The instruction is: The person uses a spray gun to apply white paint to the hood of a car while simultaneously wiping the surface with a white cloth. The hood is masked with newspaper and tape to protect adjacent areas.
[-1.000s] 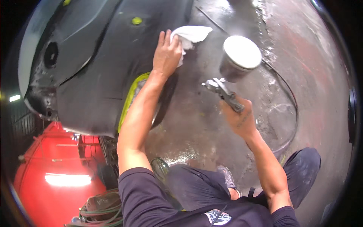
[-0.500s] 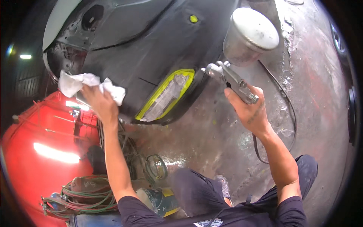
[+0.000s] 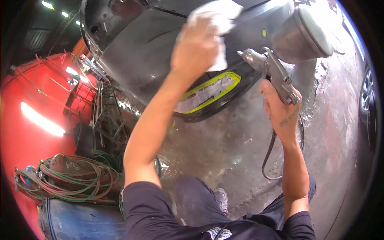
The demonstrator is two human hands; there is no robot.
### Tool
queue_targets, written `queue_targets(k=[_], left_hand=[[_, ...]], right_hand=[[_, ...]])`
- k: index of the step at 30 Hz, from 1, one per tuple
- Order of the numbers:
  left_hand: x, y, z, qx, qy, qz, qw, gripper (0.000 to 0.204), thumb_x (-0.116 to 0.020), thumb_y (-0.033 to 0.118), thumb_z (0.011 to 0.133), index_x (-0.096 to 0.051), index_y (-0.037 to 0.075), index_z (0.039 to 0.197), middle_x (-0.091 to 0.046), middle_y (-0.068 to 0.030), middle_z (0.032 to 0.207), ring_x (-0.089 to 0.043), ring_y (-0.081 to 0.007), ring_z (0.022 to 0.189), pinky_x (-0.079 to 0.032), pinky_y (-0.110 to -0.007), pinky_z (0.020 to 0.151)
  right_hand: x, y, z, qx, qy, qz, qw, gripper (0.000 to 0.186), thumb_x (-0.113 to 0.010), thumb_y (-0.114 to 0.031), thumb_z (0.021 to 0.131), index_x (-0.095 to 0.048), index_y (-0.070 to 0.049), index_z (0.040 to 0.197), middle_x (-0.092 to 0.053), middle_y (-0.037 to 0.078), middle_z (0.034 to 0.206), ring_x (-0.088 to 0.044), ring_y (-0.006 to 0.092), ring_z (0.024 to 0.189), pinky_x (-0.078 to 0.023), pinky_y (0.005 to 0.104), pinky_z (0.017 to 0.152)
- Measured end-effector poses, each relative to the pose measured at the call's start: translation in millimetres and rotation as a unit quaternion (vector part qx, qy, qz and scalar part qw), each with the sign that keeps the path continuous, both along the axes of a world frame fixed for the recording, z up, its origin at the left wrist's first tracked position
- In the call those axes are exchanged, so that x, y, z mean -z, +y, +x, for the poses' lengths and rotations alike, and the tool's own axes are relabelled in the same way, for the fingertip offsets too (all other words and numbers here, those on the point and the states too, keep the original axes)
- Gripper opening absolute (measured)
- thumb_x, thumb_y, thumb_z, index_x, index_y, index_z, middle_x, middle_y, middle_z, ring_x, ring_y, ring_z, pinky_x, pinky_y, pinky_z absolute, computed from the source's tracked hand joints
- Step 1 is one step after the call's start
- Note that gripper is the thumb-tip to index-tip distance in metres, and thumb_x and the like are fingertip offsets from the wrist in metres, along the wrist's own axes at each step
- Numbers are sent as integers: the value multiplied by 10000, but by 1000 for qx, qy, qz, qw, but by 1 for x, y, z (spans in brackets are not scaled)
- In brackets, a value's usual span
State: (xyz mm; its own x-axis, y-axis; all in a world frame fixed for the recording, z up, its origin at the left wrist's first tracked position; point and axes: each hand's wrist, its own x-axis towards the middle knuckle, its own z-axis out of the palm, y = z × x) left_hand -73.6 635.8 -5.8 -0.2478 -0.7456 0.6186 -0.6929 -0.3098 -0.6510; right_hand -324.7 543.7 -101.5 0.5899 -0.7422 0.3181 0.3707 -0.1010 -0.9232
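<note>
- Under the head camera, one view only: I stand on a wet, grey concrete floor (image 3: 344,132) facing a dark grey car body panel (image 3: 136,60) that fills the upper middle of the frame.
- Left hand (image 3: 195,48): closed down over a white cloth (image 3: 218,16), fingers curled, pressing it flat against the panel near its upper edge. Cloth bunches out above and to the right of my knuckles.
- Right hand (image 3: 280,110): wrapped around the grip of a metal spray gun (image 3: 270,68); nozzle points left toward the panel, clear of the surface. Its cup (image 3: 300,34) sits on top, tilted. I cannot tell whether a finger is on the trigger. A dark air hose (image 3: 269,158) drops from the handle and loops over the floor.
- Just below the cloth: a masked opening (image 3: 206,93), paper inside, yellow-green tape around its border. Masking looks complete and intact.
- Progress, my judgement: panel surface reads as uniform matte grey with no wet gloss visible, so wiping is in hand and spraying appears not yet begun on this area. How much of the panel has been wiped I cannot tell.
- Surroundings: red car body (image 3: 36,116) at far left, coiled green and red hoses (image 3: 72,180) at lower left on a blue drum (image 3: 80,220).
</note>
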Motion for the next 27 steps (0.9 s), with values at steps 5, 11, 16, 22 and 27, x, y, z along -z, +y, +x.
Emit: queue_targets(k=[5,11,16,22,27], left_hand=[[8,185,37,-158,122,-179,963,524,-532,210,1019,-531,-51,1474,-466,-337,1528,-431,-509,1430,-331,-555,1202],[-18,147,36,-164,118,-269,942,494,-621,280,960,-593,-33,1341,-570,-278,1313,-538,-472,1226,-394,-552,1087],[-47,51,31,-41,7,-64,997,463,-637,315,970,-658,53,1351,-581,-194,1452,-470,-421,1428,-324,-605,1203],[-55,120,71,-93,-14,-287,953,416,-553,264,1050,-640,18,1373,-539,-280,1474,-466,-448,1424,-327,-581,1194],[-36,212,115,-6,344,-489,802,363,-422,190,1075,-591,-122,1155,-591,-296,1219,-590,-452,1054,-448,-527,944]], right_hand=[[11,7,13,-15,-14,-64,998,228,-756,-242,968,-727,-16,962,-614,-10,670,-541,64,601,-419,263,554],[-5,22,20,-77,23,-47,996,238,-722,-124,971,-729,25,1156,-662,8,764,-561,62,710,-468,271,650],[-35,45,45,-108,-13,-82,991,256,-696,-106,979,-721,16,1202,-579,-34,743,-479,48,691,-423,258,628],[-54,48,52,-129,-16,-117,985,272,-697,-100,978,-718,0,1230,-598,-21,754,-494,58,694,-440,260,646],[-44,43,36,-136,-12,-112,984,304,-698,-111,980,-713,-1,1263,-656,18,776,-555,72,716,-473,261,677]])
